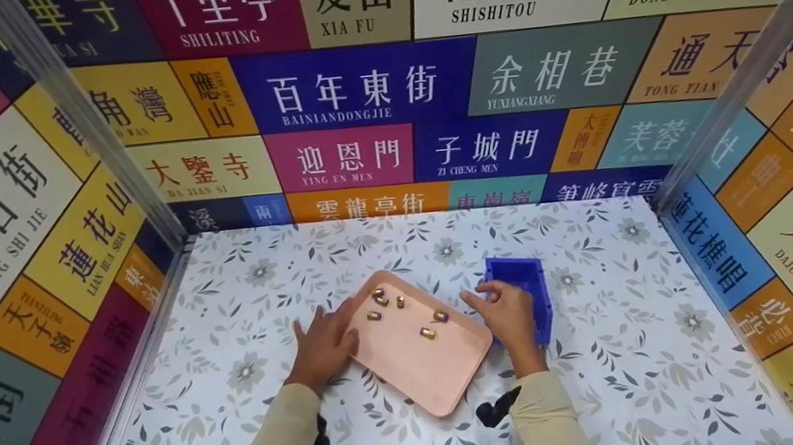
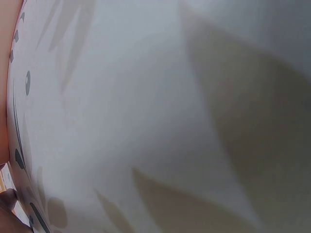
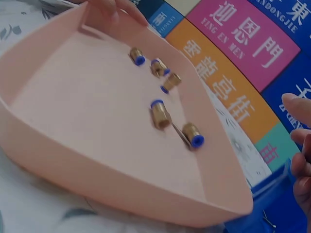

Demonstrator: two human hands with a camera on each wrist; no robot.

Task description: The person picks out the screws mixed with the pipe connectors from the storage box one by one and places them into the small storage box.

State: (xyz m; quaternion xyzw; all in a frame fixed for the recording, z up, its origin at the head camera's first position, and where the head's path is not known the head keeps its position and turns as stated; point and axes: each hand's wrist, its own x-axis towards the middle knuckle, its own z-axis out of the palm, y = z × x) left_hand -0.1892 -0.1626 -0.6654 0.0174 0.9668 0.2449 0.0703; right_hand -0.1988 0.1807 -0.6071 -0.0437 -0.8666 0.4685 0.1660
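Note:
A pink tray (image 1: pixel 420 375) lies at an angle on the table, with several brass push-in fittings (image 3: pixel 159 114) with blue collars inside. Between two of them is a thin metal piece (image 3: pixel 179 130) whose kind I cannot make out. My left hand (image 1: pixel 322 344) holds the tray's left rim, its thumb over the edge. Just right of the tray, my right hand (image 1: pixel 511 314) hovers over a blue box (image 1: pixel 541 303), fingers loosely bent and nothing visible between them. In the right wrist view its fingers (image 3: pixel 302 165) show at the right edge. The hand partly hides the box's inside.
The table (image 1: pixel 241 430) has a grey leaf-and-flower pattern. Panels with colourful place-name signs (image 1: pixel 352 83) enclose it at the back and both sides. Thin metal pieces (image 3: pixel 268 221) show inside the blue box. The left wrist view is mostly tabletop (image 2: pixel 121 107).

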